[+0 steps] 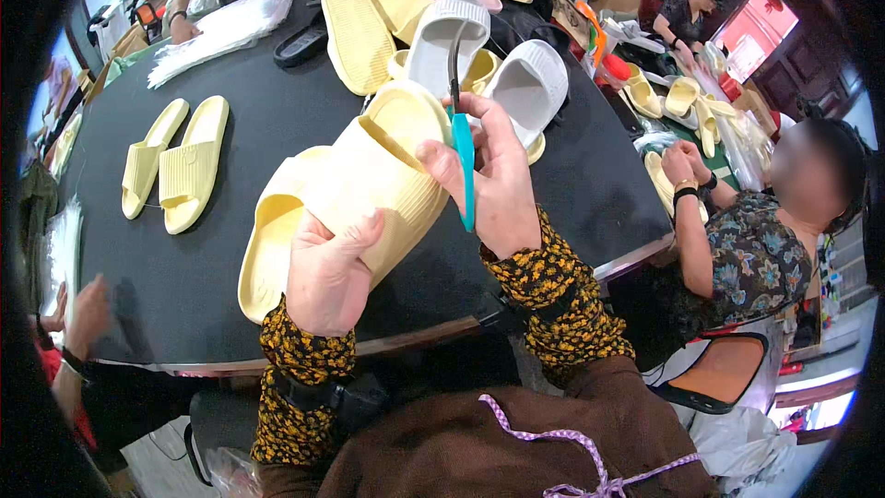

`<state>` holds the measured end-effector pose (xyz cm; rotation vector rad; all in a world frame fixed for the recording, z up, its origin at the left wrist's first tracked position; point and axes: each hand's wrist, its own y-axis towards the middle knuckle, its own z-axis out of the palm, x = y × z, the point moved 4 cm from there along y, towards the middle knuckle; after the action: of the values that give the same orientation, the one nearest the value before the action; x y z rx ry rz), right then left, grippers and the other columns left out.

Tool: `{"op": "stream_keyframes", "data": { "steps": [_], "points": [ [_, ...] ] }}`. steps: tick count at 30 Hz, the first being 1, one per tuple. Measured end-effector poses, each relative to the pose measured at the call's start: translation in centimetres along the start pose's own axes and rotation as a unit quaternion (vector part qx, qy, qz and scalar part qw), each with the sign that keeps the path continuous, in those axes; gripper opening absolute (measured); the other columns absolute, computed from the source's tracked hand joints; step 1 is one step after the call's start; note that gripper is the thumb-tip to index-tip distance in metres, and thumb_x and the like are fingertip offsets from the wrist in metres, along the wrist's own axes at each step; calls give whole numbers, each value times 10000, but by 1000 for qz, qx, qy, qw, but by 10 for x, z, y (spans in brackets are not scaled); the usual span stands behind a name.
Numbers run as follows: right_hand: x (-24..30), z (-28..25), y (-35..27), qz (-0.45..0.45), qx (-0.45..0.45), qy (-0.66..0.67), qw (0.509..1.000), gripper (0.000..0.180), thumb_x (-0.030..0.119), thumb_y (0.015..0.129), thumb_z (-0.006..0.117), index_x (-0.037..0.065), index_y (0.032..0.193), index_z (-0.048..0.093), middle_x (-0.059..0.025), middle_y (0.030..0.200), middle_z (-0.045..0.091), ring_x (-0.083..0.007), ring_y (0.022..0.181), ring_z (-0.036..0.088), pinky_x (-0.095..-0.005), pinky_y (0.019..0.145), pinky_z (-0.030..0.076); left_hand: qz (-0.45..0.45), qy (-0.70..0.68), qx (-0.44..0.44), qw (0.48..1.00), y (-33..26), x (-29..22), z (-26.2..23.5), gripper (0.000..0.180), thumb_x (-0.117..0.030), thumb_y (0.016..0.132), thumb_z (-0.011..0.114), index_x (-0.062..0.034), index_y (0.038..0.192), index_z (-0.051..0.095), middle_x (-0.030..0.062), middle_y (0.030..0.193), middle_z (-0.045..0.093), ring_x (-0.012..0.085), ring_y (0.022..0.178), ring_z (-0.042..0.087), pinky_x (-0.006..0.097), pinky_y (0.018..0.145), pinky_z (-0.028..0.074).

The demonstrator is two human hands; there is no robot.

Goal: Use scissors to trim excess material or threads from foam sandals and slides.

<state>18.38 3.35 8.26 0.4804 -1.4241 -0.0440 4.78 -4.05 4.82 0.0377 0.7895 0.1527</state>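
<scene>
My left hand (329,269) grips a pale yellow slide sandal (369,166) from below, holding it tilted above the black table (277,111). A second yellow sandal (269,238) lies under it, sole edge showing. My right hand (493,180) holds small scissors with teal handles (464,161), blades pointing up past the sandal's strap. The right thumb rests against the strap's edge.
A finished yellow pair (175,161) lies at the table's left. A pile of white, yellow and pink sandals (442,28) fills the far middle. Clear plastic bags (221,32) lie far left. Other people sit around: one at the right (737,240), one at the far side, a hand at lower left (83,314).
</scene>
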Motion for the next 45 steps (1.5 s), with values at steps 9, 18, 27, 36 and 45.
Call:
{"op": "stream_keyframes", "data": {
  "steps": [9, 18, 27, 36, 45],
  "points": [
    [3, 3, -1, -32, 2, -26, 999, 504, 146, 787, 677, -33, 1165, 396, -91, 873, 584, -113, 766, 556, -248, 675, 463, 32, -35, -51, 998, 2, 3, -5, 280, -33, 869, 527, -7, 1147, 511, 84, 1138, 567, 183, 1059, 535, 329, 936, 402],
    [1, -2, -3, -39, -30, -48, 998, 448, 125, 810, 642, -12, 1168, 410, -75, 848, 591, -77, 694, 538, -209, 564, 426, 60, -55, -41, 996, 1, 6, 3, 324, -73, 889, 524, 19, 1193, 467, 93, 1160, 553, 168, 1060, 527, 315, 925, 407],
    [-17, -13, -3, -16, -33, -20, 999, 471, 165, 812, 657, -40, 1162, 419, -93, 980, 584, -107, 860, 553, -223, 758, 442, 76, 114, -44, 990, -21, 15, -6, 388, -9, 847, 516, 61, 1210, 399, 120, 1153, 521, 172, 1058, 512, 288, 912, 399],
    [-45, -25, 5, 17, -46, -4, 999, 514, 191, 797, 673, -46, 1173, 415, -106, 994, 571, -124, 867, 554, -238, 754, 450, 205, 658, -27, 724, -103, -6, -58, 240, 110, 736, 560, 48, 967, 565, 167, 924, 604, 263, 829, 591, 303, 732, 478],
    [-68, -20, 14, 137, -34, -47, 989, 599, 324, 764, 682, -35, 1167, 422, -67, 826, 573, -109, 616, 542, -233, 420, 430, 185, 745, -98, 634, -105, -22, -75, 392, 19, 695, 649, 10, 1073, 544, 190, 1198, 505, 338, 1070, 487, 398, 922, 381]
  ]
}}
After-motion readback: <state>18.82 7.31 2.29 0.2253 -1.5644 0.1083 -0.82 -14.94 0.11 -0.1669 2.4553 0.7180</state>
